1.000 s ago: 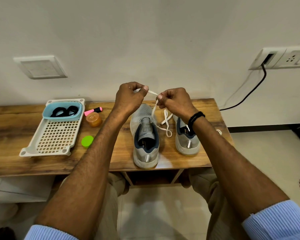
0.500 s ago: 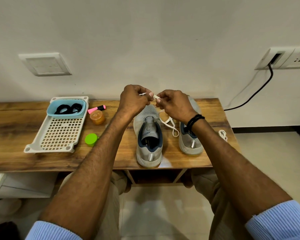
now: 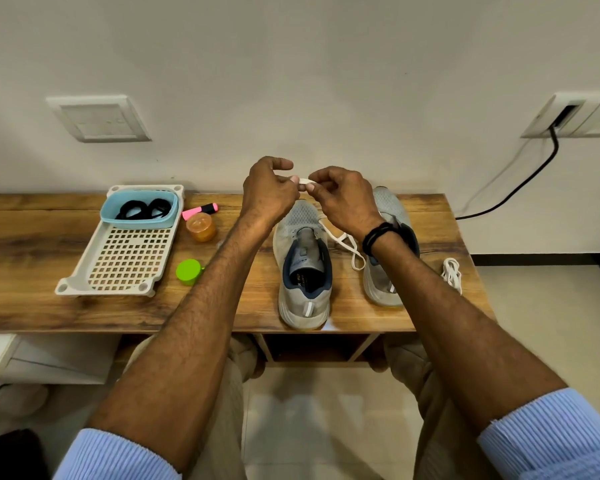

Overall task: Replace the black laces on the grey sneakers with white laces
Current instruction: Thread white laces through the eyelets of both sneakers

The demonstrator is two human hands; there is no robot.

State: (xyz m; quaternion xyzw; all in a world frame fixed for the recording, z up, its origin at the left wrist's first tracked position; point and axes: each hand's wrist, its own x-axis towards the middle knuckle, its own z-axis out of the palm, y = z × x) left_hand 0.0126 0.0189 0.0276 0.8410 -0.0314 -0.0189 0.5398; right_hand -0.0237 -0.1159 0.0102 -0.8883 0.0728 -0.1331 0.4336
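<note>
The white lace is what I am watching. Its tip is held in the air above the toe of the centre sneaker. The rest drops to the right edge of that shoe's throat and trails off in a loop on the worktop just right of it.

Both grips are closed on the tip. The left hand pinches it with its fingertips, fingers curled. The right hand pinches the same short stretch from the other side, and the two hands nearly touch. I judge the tip is held this tightly and this high so it can be straightened before it goes through an eyelet. I cannot tell which eyelet, since the hands hide the front of the shoe.

The centre sneaker sits heel toward me with its tongue raised and no lacing across it, which leaves the eyelets easy to reach. The second sneaker stands just right of it, partly under the right forearm. Further right lies a bundled spare lace, presumably waiting for that shoe.

Well left of the centre sneaker, the black laces are coiled in a blue tub on a white tray, out of the way. Between the tray and the sneaker are an orange jar, a green cap and a pink marker.
</note>
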